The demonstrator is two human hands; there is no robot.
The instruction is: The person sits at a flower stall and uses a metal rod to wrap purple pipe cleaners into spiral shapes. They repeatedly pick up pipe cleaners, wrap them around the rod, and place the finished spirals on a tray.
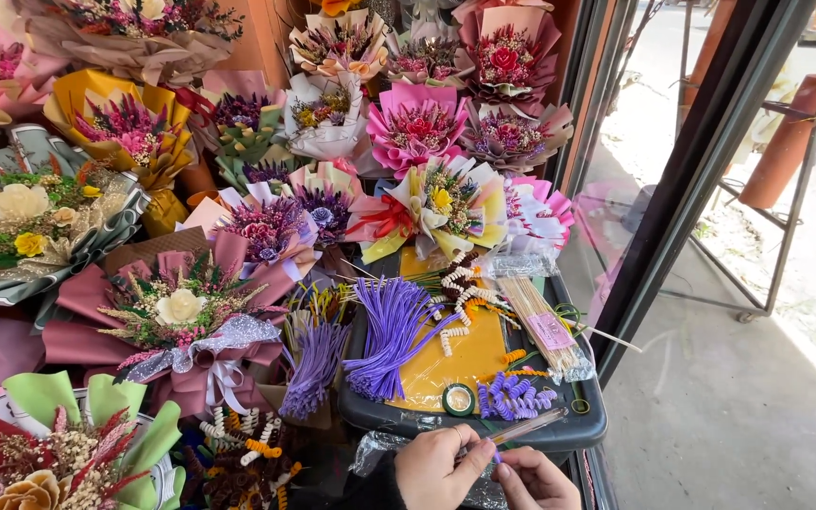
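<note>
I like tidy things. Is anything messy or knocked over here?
Nothing looks spilled or broken. The purple stems on the dark tray fan out loosely, and thin sticks poke past its right edge. The left hand and right hand hold a thin stick.

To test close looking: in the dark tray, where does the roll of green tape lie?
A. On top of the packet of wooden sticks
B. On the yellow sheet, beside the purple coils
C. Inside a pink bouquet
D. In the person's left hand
B: the tape lies flat on the yellow sheet near the tray front edge, just left of the purple coils, apart from the sticks and the left hand.
</note>
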